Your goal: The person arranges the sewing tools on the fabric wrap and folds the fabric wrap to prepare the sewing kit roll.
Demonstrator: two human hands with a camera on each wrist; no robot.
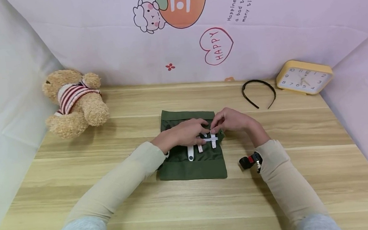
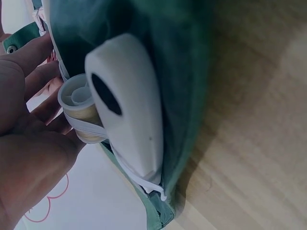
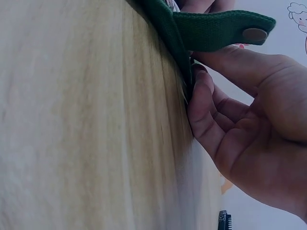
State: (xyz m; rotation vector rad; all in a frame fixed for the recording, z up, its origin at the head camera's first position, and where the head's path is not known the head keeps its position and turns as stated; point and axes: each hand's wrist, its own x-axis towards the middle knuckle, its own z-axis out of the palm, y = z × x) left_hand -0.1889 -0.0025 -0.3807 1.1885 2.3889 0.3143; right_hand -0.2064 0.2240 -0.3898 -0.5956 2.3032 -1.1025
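Observation:
A dark green fabric sewing pouch point(image 1: 192, 170) lies unfolded on the table. Over its middle is my left hand point(image 1: 188, 131), fingers extended, tips by the white elastic band point(image 1: 210, 139). My right hand point(image 1: 232, 120) pinches the upper end of a folded white tape measure point(image 1: 213, 144), which passes under that band. A pink-marked white strip point(image 1: 200, 148) and a white plastic piece with a dark oval point(image 2: 127, 105) sit to the left. Elastic holds a thread spool point(image 2: 81, 112) beside the left fingers. In the right wrist view, a snap tab point(image 3: 220, 31) sticks out above the right thumb.
A teddy bear point(image 1: 77, 103) rests at the back left of the wooden table point(image 1: 190, 207). At the back right are a black headband point(image 1: 258, 81) and a yellow clock point(image 1: 304, 78). A black strap point(image 1: 246, 162) shows by the right wrist.

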